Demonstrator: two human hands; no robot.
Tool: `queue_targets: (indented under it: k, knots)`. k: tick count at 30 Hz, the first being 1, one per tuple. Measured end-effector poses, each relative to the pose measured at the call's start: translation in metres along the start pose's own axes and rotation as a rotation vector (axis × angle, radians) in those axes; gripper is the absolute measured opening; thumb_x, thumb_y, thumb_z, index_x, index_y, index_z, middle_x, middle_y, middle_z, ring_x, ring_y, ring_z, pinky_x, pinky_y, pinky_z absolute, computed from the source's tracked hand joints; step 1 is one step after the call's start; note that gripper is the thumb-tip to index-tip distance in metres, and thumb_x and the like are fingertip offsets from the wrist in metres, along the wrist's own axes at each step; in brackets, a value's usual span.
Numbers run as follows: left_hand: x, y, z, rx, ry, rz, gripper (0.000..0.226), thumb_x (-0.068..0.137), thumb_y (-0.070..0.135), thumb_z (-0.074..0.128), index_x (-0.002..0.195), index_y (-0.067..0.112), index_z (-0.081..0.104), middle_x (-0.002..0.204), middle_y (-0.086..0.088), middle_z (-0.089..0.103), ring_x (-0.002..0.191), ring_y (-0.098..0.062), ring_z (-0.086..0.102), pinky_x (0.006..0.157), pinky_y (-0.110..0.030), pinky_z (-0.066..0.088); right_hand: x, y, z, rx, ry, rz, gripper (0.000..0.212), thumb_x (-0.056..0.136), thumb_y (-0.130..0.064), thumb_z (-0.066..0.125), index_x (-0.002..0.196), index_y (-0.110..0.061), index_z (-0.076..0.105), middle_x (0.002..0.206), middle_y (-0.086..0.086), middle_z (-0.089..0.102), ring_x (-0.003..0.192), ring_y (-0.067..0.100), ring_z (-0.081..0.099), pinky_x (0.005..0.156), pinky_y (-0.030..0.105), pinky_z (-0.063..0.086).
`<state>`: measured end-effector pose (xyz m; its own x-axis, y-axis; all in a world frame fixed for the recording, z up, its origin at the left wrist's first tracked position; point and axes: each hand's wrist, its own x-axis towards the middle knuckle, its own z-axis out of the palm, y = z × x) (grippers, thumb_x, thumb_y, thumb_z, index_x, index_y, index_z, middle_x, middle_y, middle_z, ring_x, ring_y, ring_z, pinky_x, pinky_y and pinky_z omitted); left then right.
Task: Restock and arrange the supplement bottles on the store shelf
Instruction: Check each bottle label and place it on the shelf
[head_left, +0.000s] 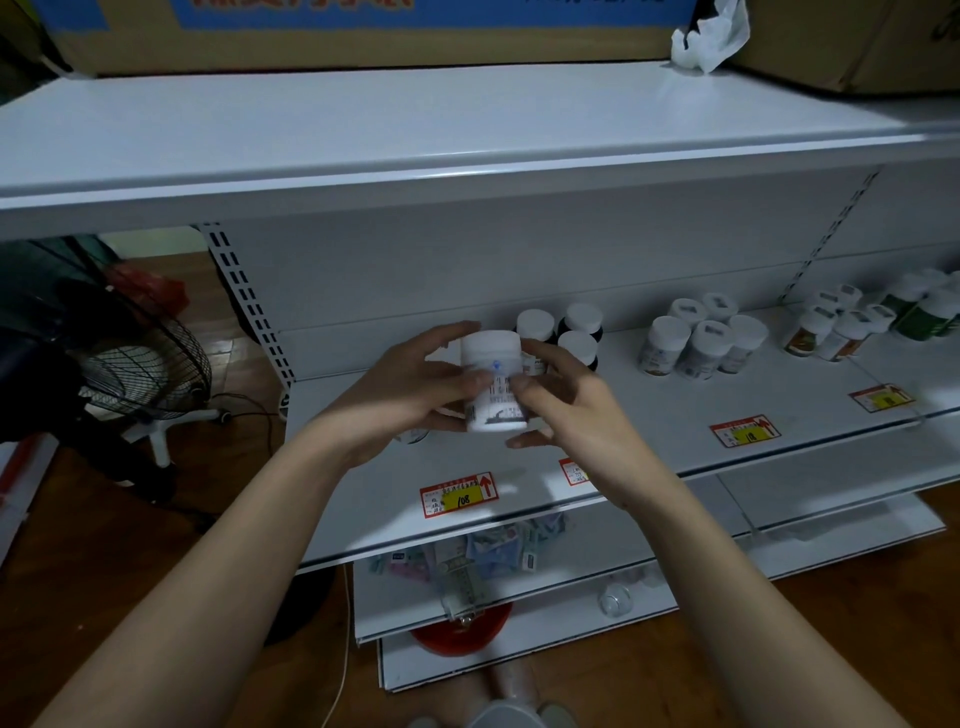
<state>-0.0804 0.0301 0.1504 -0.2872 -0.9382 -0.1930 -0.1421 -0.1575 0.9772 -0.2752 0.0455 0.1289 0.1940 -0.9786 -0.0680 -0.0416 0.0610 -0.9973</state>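
Above the middle shelf (675, 415), at its left part, a white supplement bottle (492, 387) is held upright between both hands. It is gripped from the left by the left hand (410, 387), whose thumb lies across the label and whose fingers are curled behind the cap. It is gripped from the right by the right hand (563, 402), with its thumb pressed on the front of the label and its fingers wrapped round the far side. Dark printed characters and a small blue mark can be seen on the label, but they are too blurred to be read.

Just behind the held bottle, 3 dark bottles with white caps (563, 332) are stood together on the shelf. Further right, a cluster of 5 white bottles (701, 340) is set close together, and beyond it a group with orange labels (831, 325) and some green-labelled bottles (924, 306) are placed.

Along the shelf front, red-bordered price tags are fixed. On the nearest tag (458, 493) "108" is written by hand on a yellow patch beside a red arrow pointing up. A second tag (744, 430) carries a yellow patch with figures that cannot be read with certainty. A third tag (882, 398) is too blurred to read. A cardboard box (363, 36) with a blue printed panel is set on the top shelf (415, 130).
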Motion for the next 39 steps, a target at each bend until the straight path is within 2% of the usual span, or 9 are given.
queue_targets:
  k: [2,5,15,19,22,27,33,36,39]
  knots:
    - [-0.001,-0.002,-0.001,0.009,-0.009,0.029,0.065,0.085,0.014,0.074,0.141,0.035,0.049,0.122,-0.006,0.069,0.103,-0.019,0.072,0.082,-0.034,0.06,0.0,0.005,-0.002,-0.006,-0.018,-0.025,0.046,0.098,-0.013,0.059,0.142,-0.017,0.045,0.121,0.011,0.066,0.104,0.021,0.069,0.082,0.036,0.061]
    - [-0.002,-0.005,0.0,0.035,-0.004,0.058,0.069,0.083,0.011,0.077,0.142,0.035,0.05,0.129,-0.002,0.062,0.11,-0.016,0.068,0.087,-0.035,0.06,-0.001,0.013,-0.004,-0.023,-0.039,-0.054,0.046,0.097,-0.006,0.059,0.141,-0.015,0.045,0.129,0.005,0.062,0.114,0.015,0.064,0.082,0.027,0.057]
    - [0.008,-0.012,-0.007,-0.009,0.132,0.118,0.046,0.086,0.015,0.074,0.127,0.028,0.06,0.119,0.0,0.069,0.104,-0.016,0.071,0.084,-0.037,0.061,0.014,0.025,0.003,-0.027,-0.033,-0.03,0.039,0.101,-0.019,0.055,0.139,-0.017,0.047,0.132,-0.001,0.059,0.121,0.011,0.058,0.097,0.033,0.054]
    - [0.018,-0.016,-0.027,-0.071,0.293,0.122,0.045,0.086,0.012,0.075,0.126,0.024,0.058,0.116,-0.002,0.071,0.105,-0.017,0.07,0.087,-0.037,0.059,0.035,0.045,0.008,-0.167,0.027,0.036,0.036,0.099,-0.023,0.057,0.133,-0.016,0.05,0.132,0.001,0.058,0.12,0.016,0.055,0.099,0.033,0.048]
    - [0.025,-0.026,-0.043,-0.126,0.399,0.117,0.045,0.086,0.012,0.075,0.126,0.019,0.056,0.117,-0.004,0.069,0.106,-0.019,0.069,0.088,-0.037,0.059,0.049,0.067,0.015,-0.347,0.03,0.061,0.043,0.099,-0.032,0.057,0.139,-0.018,0.047,0.142,-0.001,0.05,0.13,0.016,0.047,0.098,0.024,0.037]
    - [0.047,-0.038,-0.063,-0.159,0.585,0.119,0.044,0.086,0.009,0.076,0.12,0.011,0.048,0.112,0.002,0.06,0.099,-0.013,0.065,0.086,-0.037,0.059,0.07,0.104,0.026,-0.629,-0.04,0.088,0.061,0.101,-0.039,0.052,0.152,-0.013,0.032,0.159,0.004,0.03,0.146,0.02,0.027,0.116,0.029,0.024]
    - [0.077,-0.052,-0.087,-0.096,0.614,0.08,0.046,0.084,0.004,0.075,0.121,0.006,0.048,0.118,-0.008,0.056,0.093,-0.015,0.063,0.063,-0.026,0.059,0.077,0.152,0.034,-1.072,-0.104,0.123,0.066,0.105,-0.048,0.029,0.159,-0.016,0.01,0.167,0.003,-0.001,0.154,0.023,-0.004,0.124,0.041,-0.002]
    - [0.088,-0.067,-0.087,-0.096,0.567,0.001,0.05,0.086,-0.001,0.072,0.121,0.023,0.046,0.117,-0.002,0.051,0.099,-0.021,0.057,0.072,-0.032,0.055,0.072,0.164,0.037,-1.16,-0.04,0.053,0.067,0.102,-0.052,0.013,0.159,-0.018,0.009,0.167,0.002,-0.001,0.154,0.021,-0.004,0.124,0.039,-0.004]
    - [0.096,-0.081,-0.088,-0.122,0.54,-0.097,0.049,0.082,-0.005,0.073,0.115,0.025,0.052,0.102,0.007,0.055,0.101,-0.026,0.057,0.076,-0.034,0.054,0.072,0.166,0.039,-1.151,0.013,0.018,0.085,0.086,-0.058,-0.006,0.158,-0.019,0.014,0.167,0.0,0.005,0.154,0.02,0.0,0.123,0.037,-0.004]
